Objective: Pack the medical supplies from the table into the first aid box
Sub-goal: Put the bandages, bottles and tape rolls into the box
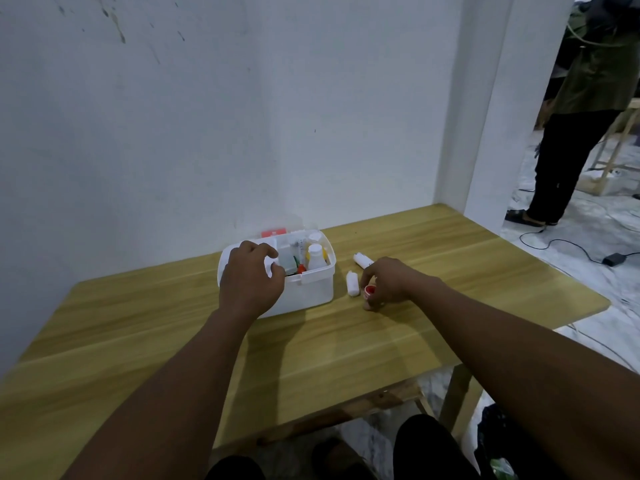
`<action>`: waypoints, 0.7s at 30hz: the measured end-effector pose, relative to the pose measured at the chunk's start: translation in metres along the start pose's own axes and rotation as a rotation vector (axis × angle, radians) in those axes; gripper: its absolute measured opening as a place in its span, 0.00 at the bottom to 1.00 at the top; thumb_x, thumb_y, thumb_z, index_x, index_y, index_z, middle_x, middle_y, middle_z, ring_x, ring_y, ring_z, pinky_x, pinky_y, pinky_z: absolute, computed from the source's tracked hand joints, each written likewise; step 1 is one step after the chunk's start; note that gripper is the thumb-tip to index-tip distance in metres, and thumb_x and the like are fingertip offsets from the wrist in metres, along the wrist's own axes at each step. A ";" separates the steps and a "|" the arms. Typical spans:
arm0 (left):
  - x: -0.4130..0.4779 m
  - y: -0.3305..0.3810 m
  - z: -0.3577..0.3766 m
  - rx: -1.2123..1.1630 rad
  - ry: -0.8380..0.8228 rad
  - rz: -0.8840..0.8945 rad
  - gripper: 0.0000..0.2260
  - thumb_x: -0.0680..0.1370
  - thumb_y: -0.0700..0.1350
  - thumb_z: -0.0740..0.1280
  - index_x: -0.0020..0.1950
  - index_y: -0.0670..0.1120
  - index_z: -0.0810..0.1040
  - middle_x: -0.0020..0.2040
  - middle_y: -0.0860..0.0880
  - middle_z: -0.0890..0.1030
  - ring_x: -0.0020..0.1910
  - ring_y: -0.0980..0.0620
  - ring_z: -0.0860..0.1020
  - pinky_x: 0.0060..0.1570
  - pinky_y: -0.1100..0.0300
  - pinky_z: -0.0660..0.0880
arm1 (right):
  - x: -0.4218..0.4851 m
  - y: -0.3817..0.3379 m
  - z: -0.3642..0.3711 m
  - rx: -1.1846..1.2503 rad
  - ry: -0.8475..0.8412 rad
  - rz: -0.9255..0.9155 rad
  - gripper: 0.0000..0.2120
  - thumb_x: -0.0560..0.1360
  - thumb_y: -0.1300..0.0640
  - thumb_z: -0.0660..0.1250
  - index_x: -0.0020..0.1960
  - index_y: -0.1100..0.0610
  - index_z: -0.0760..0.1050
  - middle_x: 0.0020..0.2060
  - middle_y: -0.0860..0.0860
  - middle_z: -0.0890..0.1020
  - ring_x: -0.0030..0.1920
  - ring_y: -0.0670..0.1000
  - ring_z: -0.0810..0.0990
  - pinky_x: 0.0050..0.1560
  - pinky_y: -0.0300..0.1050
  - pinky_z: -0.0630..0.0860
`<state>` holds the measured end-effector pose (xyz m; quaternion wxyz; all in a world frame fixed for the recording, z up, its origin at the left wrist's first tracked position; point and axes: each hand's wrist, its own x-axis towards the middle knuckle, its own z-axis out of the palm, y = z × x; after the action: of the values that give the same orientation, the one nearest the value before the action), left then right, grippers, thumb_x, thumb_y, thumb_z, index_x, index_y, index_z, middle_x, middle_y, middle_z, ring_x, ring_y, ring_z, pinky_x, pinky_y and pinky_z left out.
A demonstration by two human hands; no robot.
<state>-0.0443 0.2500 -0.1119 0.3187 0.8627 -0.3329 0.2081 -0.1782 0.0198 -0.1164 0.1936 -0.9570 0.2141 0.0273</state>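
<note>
The white first aid box (311, 289) stands open on the wooden table (138, 334), its lid with a red label (273, 233) leaning back against the wall. Inside it are white bottles (315, 258) and small green and red items (299, 266). My left hand (249, 278) hovers over the box's left part, fingers curled round what looks like a small white item. To the right of the box, my right hand (384, 282) pinches a small red-capped vial (370, 291) standing on the table. A white bandage roll (352, 285) and a white tube (362, 260) lie beside it.
The table sits in a corner between a white wall and a white pillar (485, 133). Another person (581, 133) stands at the far right on the floor. Cables and a black adapter (614, 259) lie there. My knees show under the table's front edge.
</note>
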 end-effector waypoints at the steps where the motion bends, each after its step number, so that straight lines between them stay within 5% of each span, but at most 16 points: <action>1: 0.000 -0.001 -0.001 0.000 -0.003 0.002 0.11 0.73 0.45 0.67 0.54 0.46 0.82 0.55 0.45 0.80 0.57 0.45 0.76 0.52 0.52 0.74 | 0.000 0.002 0.000 0.023 0.001 -0.001 0.14 0.64 0.55 0.81 0.48 0.51 0.84 0.62 0.50 0.78 0.55 0.52 0.78 0.48 0.43 0.74; 3: 0.002 -0.004 -0.001 -0.003 -0.009 -0.005 0.11 0.73 0.46 0.67 0.55 0.47 0.81 0.55 0.46 0.80 0.57 0.45 0.75 0.51 0.51 0.76 | 0.000 0.006 -0.001 0.050 -0.014 0.000 0.12 0.65 0.56 0.80 0.46 0.51 0.83 0.49 0.46 0.78 0.52 0.49 0.78 0.46 0.42 0.73; 7: 0.002 -0.008 -0.008 0.014 0.007 -0.083 0.11 0.74 0.46 0.67 0.55 0.48 0.81 0.56 0.46 0.79 0.56 0.46 0.75 0.49 0.53 0.74 | 0.004 0.011 -0.001 0.008 -0.026 -0.006 0.08 0.67 0.56 0.78 0.45 0.52 0.85 0.43 0.42 0.79 0.49 0.47 0.77 0.41 0.39 0.71; 12: -0.001 -0.023 -0.022 -0.067 0.042 -0.203 0.09 0.76 0.43 0.66 0.55 0.47 0.81 0.57 0.44 0.77 0.56 0.46 0.76 0.48 0.58 0.69 | 0.010 -0.001 -0.035 -0.055 -0.011 -0.010 0.13 0.67 0.52 0.78 0.51 0.54 0.86 0.50 0.50 0.85 0.52 0.50 0.80 0.49 0.43 0.75; 16: -0.002 -0.029 -0.041 -0.175 0.097 -0.309 0.12 0.78 0.42 0.62 0.58 0.45 0.81 0.59 0.44 0.78 0.53 0.50 0.75 0.52 0.60 0.67 | 0.013 -0.042 -0.100 -0.004 0.161 -0.093 0.15 0.64 0.51 0.81 0.49 0.54 0.86 0.46 0.50 0.86 0.49 0.49 0.80 0.43 0.40 0.73; 18: -0.001 -0.035 -0.048 -0.268 0.044 -0.423 0.13 0.79 0.44 0.61 0.58 0.45 0.82 0.59 0.45 0.81 0.55 0.48 0.77 0.56 0.57 0.70 | 0.011 -0.079 -0.120 0.056 0.190 -0.177 0.15 0.64 0.52 0.81 0.50 0.55 0.86 0.45 0.49 0.85 0.48 0.48 0.79 0.38 0.38 0.72; 21: 0.003 -0.042 -0.060 -0.596 -0.002 -0.618 0.12 0.74 0.50 0.62 0.46 0.48 0.84 0.51 0.47 0.85 0.52 0.44 0.82 0.56 0.45 0.78 | 0.009 -0.145 -0.112 0.051 0.120 -0.321 0.16 0.65 0.50 0.80 0.51 0.52 0.85 0.47 0.47 0.84 0.49 0.48 0.80 0.41 0.39 0.73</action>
<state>-0.0213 0.3142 -0.0848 0.6011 0.7923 -0.1045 -0.0032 -0.1122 0.0940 0.0382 0.2068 -0.9736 0.0706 -0.0666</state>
